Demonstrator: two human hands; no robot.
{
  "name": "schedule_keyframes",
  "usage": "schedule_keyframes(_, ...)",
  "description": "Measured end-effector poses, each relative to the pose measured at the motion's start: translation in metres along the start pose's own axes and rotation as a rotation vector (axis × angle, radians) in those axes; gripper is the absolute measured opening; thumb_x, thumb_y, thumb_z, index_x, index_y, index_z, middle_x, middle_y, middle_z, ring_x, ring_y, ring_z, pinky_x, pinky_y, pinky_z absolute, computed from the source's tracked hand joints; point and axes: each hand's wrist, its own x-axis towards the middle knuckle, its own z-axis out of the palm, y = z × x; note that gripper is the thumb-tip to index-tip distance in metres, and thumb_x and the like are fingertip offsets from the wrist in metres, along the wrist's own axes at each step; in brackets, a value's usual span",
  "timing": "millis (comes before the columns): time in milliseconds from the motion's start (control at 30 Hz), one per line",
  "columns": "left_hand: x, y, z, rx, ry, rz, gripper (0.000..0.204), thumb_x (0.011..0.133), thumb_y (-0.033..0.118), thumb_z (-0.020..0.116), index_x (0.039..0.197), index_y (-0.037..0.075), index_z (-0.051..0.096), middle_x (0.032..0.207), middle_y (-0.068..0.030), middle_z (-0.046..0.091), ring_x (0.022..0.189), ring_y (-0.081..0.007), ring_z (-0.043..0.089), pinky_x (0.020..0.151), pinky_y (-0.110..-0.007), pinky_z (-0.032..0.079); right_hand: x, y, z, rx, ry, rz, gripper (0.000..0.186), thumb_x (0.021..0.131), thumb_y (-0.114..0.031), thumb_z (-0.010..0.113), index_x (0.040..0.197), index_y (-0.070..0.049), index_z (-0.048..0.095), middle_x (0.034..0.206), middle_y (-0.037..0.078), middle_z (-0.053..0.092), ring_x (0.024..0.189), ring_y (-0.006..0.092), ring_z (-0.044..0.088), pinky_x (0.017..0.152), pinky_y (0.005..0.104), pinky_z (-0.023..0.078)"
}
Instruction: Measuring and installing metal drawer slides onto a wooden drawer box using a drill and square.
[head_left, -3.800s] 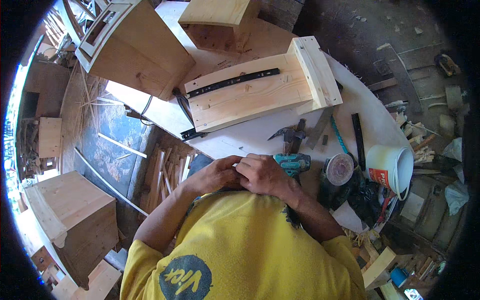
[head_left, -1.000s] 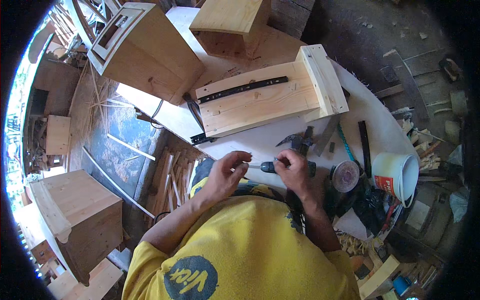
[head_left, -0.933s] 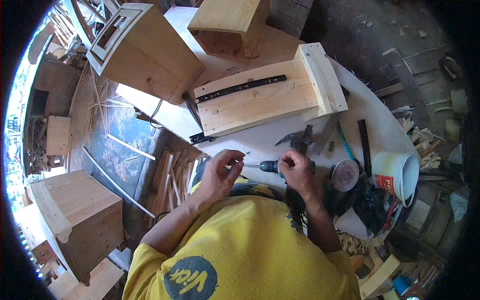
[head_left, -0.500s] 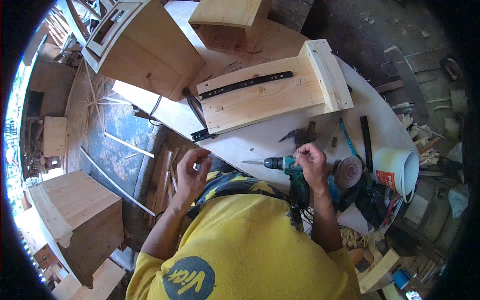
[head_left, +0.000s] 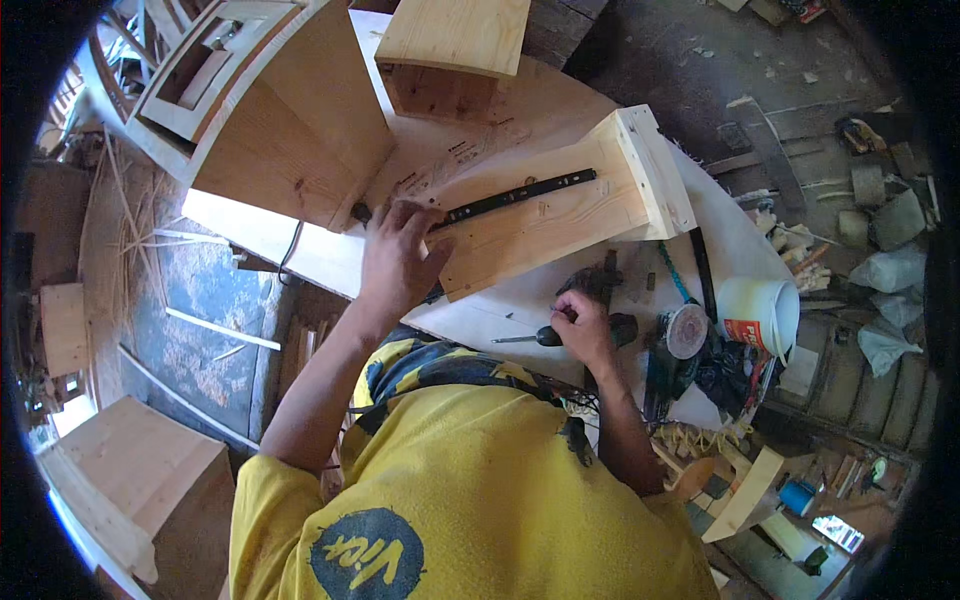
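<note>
A pale wooden drawer (head_left: pixel 530 230) lies on its side on the white worktop, with a black metal drawer slide (head_left: pixel 525 195) along its upper face. My left hand (head_left: pixel 400 250) is at the drawer's left end, fingers curled over the edge and thumb on the wood, covering the slide's near end. Lower right, my right hand (head_left: pixel 585 325) is closed in a pinch; whatever sits between its fingertips is too small to make out. Beneath that hand lies a power drill (head_left: pixel 625 329), its long bit pointing left and its body partly covered. A dark hammer (head_left: pixel 597 278) lies just beyond.
A wooden cabinet (head_left: pixel 300 140) stands at the far left of the worktop (head_left: pixel 330 260), and another wooden box (head_left: pixel 450 40) behind the drawer. To the right are a white bucket (head_left: pixel 770 310), a round disc (head_left: pixel 687 332) and a dark strip (head_left: pixel 703 270). Scrap wood litters the floor.
My left hand has moved forward from near my waist onto the drawer's end, and that end has shifted slightly right. My right hand, still pinched, has come lower over the drill. The view has shifted.
</note>
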Motion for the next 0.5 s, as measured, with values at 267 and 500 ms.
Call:
schedule_keyframes(267,0.034,-0.017,0.023,-0.02,-0.146,0.094,0.025,0.072,0.022,0.07,0.092,0.007,0.064,0.093,-0.0111,0.06,0.097,-0.0323,0.054,0.089,-0.047,0.039,-0.008,-0.015,0.019,-0.084,0.003,0.142,0.011,0.073,-0.009,0.064,0.08,-0.001,0.06,0.074,0.016,0.063,0.069,0.0297,0.064,0.064,0.0382,0.05)
schedule_keyframes(500,0.042,-0.019,0.031,-0.004,-0.132,0.055,0.024,0.074,0.023,0.068,0.092,0.008,0.062,0.091,-0.0101,0.059,0.094,-0.0315,0.054,0.087,-0.047,0.038,0.021,0.004,0.044,-0.493,-0.094,0.059,0.017,0.075,-0.017,0.059,0.085,-0.003,0.06,0.08,0.02,0.064,0.077,0.0387,0.063,0.07,0.0475,0.051)
